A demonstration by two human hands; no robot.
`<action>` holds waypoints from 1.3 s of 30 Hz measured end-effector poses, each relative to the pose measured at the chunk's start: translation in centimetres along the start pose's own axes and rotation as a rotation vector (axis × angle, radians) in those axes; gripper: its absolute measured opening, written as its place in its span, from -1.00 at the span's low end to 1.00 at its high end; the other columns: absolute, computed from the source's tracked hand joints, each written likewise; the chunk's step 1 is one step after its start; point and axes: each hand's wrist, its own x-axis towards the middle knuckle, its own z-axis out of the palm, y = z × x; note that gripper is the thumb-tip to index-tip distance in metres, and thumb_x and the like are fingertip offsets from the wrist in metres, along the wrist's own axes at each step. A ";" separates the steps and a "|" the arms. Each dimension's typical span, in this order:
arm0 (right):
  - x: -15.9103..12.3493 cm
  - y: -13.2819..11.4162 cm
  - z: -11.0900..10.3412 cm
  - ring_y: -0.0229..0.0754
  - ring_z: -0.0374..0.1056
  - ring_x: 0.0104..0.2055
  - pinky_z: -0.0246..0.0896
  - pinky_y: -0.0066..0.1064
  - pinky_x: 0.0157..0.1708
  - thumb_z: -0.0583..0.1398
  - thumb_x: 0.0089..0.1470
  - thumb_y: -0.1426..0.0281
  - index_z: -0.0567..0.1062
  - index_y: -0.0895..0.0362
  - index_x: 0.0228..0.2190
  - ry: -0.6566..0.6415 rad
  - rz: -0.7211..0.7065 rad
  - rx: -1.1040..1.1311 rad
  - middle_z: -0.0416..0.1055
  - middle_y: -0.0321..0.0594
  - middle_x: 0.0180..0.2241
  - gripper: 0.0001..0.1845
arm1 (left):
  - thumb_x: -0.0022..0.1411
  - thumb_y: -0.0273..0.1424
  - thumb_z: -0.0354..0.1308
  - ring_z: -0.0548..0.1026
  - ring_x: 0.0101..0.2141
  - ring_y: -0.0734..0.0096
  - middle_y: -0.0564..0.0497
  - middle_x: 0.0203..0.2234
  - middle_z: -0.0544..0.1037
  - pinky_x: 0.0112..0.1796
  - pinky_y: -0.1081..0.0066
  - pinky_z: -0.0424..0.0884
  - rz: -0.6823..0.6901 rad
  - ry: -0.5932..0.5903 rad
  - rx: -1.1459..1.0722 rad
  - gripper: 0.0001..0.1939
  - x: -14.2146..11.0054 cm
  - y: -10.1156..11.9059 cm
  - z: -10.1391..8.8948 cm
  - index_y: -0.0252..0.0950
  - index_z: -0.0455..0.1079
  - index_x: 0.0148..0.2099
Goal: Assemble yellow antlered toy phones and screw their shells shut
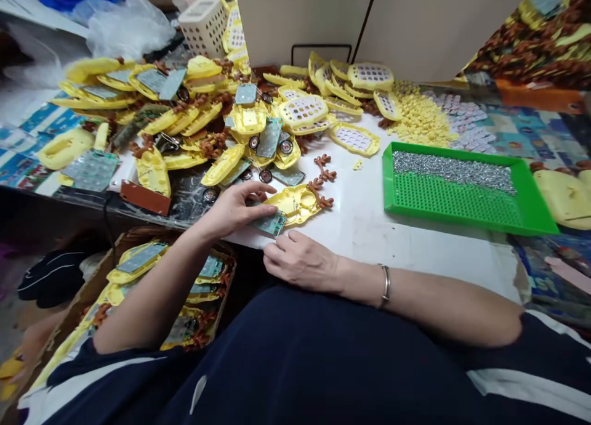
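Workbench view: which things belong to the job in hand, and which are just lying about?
Job in hand:
board, left hand on it, right hand at its near edge
yellow shell beside it
probably metal bits in the green tray

Lying about, seemingly:
plastic bag
white basket

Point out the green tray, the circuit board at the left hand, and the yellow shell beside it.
Green tray (443, 199), head view: bare floor.
Circuit board (273, 224), head view: uncovered face.
Yellow shell (294, 204), head view: middle, inside face.
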 end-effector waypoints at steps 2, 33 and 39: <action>-0.1 0.3 -0.2 -0.24 0.28 -0.46 0.09 -0.34 -0.48 0.02 0.23 0.56 0.50 0.22 -0.33 0.091 -0.013 0.004 0.39 -0.21 -0.48 -0.75 | -0.03 -0.16 0.31 0.44 -0.29 0.34 -0.01 -0.34 0.53 -0.23 0.35 0.36 0.000 0.011 0.005 -0.58 -0.1 0.1 0.0 -0.31 0.52 -0.16; -4.3 11.9 -2.6 -0.15 0.34 -0.15 0.27 -0.32 -0.14 0.05 0.28 0.41 0.53 0.18 -0.17 -0.051 0.325 0.286 0.49 -0.08 -0.20 -0.74 | 0.14 -0.30 0.22 0.42 -0.37 0.43 0.10 -0.39 0.48 -0.32 0.43 0.35 -0.014 0.357 -0.201 -0.91 -4.1 3.2 5.0 -0.19 0.44 -0.30; -3.5 12.2 -1.9 -0.16 0.34 -0.19 0.24 -0.33 -0.21 0.08 0.24 0.47 0.55 0.18 -0.24 -0.206 0.356 0.285 0.49 -0.08 -0.21 -0.78 | 0.15 -0.31 0.20 0.44 -0.34 0.41 0.07 -0.37 0.48 -0.25 0.41 0.38 -0.028 0.289 -0.235 -0.91 -4.3 2.8 5.5 -0.21 0.44 -0.30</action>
